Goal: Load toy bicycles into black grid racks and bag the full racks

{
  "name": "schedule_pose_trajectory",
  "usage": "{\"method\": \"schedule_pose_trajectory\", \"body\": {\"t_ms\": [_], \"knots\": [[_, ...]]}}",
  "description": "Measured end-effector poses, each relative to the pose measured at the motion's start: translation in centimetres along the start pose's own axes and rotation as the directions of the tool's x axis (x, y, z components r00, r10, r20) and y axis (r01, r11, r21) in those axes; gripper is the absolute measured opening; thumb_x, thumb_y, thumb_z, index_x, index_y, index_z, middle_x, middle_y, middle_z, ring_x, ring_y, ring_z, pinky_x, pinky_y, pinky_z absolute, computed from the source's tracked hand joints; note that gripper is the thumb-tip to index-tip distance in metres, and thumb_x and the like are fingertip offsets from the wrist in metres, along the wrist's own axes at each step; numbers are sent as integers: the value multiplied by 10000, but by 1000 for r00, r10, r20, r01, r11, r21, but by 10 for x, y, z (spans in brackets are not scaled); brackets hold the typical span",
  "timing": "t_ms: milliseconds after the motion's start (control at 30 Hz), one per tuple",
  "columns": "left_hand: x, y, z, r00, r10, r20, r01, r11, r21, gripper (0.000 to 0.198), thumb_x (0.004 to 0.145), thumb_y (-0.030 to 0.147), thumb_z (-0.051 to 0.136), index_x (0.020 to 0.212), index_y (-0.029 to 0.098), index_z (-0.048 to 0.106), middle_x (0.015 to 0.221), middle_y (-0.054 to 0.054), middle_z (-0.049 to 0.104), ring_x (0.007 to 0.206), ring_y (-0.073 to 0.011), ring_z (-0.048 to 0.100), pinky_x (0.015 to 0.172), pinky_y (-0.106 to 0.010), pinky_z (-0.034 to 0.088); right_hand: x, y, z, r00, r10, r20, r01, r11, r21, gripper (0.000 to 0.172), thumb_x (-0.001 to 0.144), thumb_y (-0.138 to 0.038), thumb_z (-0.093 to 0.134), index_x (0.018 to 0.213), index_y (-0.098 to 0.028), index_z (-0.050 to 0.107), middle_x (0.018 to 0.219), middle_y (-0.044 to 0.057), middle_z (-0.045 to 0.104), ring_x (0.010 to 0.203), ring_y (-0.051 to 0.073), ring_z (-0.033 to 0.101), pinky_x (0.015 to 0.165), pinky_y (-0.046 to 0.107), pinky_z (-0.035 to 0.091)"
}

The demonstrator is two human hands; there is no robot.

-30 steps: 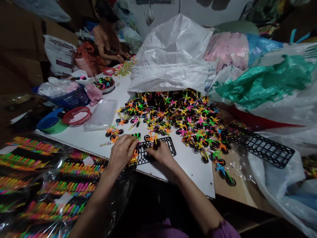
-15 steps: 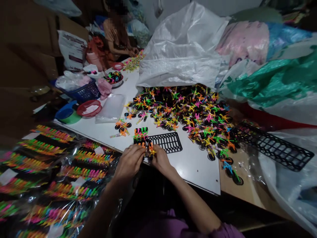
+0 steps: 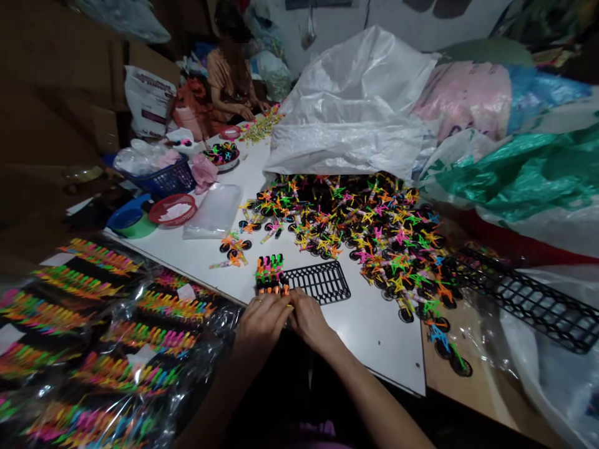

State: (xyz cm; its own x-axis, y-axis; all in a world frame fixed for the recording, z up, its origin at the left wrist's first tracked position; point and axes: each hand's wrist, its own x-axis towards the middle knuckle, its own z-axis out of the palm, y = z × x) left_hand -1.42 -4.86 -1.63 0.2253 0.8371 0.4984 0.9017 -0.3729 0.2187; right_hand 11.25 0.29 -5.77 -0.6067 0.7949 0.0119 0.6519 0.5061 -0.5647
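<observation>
A black plastic rack (image 3: 321, 284) lies on the white table near its front edge. Several small toy bicycles (image 3: 270, 267) in pink, green and orange stand upright side by side in its left end, while its right part shows bare slots. My left hand (image 3: 262, 319) and my right hand (image 3: 309, 317) meet at the rack's near edge. Their closed fingers pinch an orange and yellow toy bicycle (image 3: 286, 290) at the end of the row. My fingers hide its lower part. A few loose toy bicycles (image 3: 235, 244) lie on the table beyond my left hand.
A big heap of toy bicycles (image 3: 346, 218) spills from a white sack (image 3: 346, 125). Another black rack (image 3: 528, 299) is at right. Packed bicycle rows (image 3: 154, 337) lie at lower left. A red basket (image 3: 173, 211) and clear bags (image 3: 213, 211) stand left; a co-worker (image 3: 231, 81) sits behind.
Both hands have moved slightly nearer the rack's front edge, and the fingers have closed in around the orange and yellow toy bicycle. The camera view has tilted up a little.
</observation>
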Motion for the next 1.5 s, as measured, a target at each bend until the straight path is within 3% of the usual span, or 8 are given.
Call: {"method": "schedule_pose_trajectory", "body": {"t_ms": [200,333,500,667,900,1067,1300,1500], "knots": [[-4,-3,5,997,8,-73,-9,1000,-17,195,860,144,457,1003,176,585,837,-51,654,786,-169,600,745,-323,488,5,6,-5,996,-72,46,72,997,16,172,799,-157,443,931,-154,555,875,82,590,752,166,545,669,259,402],[-7,3,7,990,-37,-133,34,999,-21,190,863,140,449,987,179,588,806,-50,647,768,-172,599,756,-327,475,19,22,-42,943,-169,287,133,981,140,148,779,-124,469,824,-162,604,778,27,625,689,126,560,617,206,400],[-13,4,9,991,-73,-109,75,997,11,206,870,121,418,932,186,603,802,-26,646,768,-166,587,772,-319,447,102,22,-82,979,-126,163,151,976,-155,267,804,-122,446,1012,-160,610,977,73,625,862,175,596,737,247,428],[-20,-11,9,998,-66,-14,66,997,43,247,864,87,382,905,197,599,824,-19,653,784,-167,585,784,-333,442,186,-3,-51,952,-222,212,298,833,-466,282,834,-100,397,1054,-166,562,1125,106,522,942,206,570,719,283,458],[-7,-21,-16,987,-85,-139,83,996,-20,193,905,230,398,984,187,569,877,-33,640,861,-166,582,816,-319,432,144,24,-36,863,-414,289,501,769,-396,214,877,-160,419,1053,-160,540,1091,83,539,976,168,527,768,248,441],[34,-49,-27,989,-110,-101,103,992,-72,179,860,227,493,1013,168,567,920,-61,626,877,-211,561,778,-365,433,121,19,-50,992,-73,99,107,906,-409,261,918,-317,375,1000,-175,578,998,78,587,863,145,586,718,224,432],[45,-68,-1,990,-85,116,97,990,-107,198,875,147,414,896,154,611,799,-60,611,820,-205,557,786,-368,458,138,0,-32,959,282,-13,-252,837,-485,235,868,-297,445,904,-145,620,895,116,646,838,197,624,677,255,433],[62,-85,-31,958,-255,-135,204,930,-306,247,824,284,547,1040,172,591,1021,-88,595,987,-214,545,889,-363,436,116,-7,-70,956,263,-129,-288,922,-259,213,856,-364,485,921,-183,579,859,56,655,774,167,605,616,237,377]]}}
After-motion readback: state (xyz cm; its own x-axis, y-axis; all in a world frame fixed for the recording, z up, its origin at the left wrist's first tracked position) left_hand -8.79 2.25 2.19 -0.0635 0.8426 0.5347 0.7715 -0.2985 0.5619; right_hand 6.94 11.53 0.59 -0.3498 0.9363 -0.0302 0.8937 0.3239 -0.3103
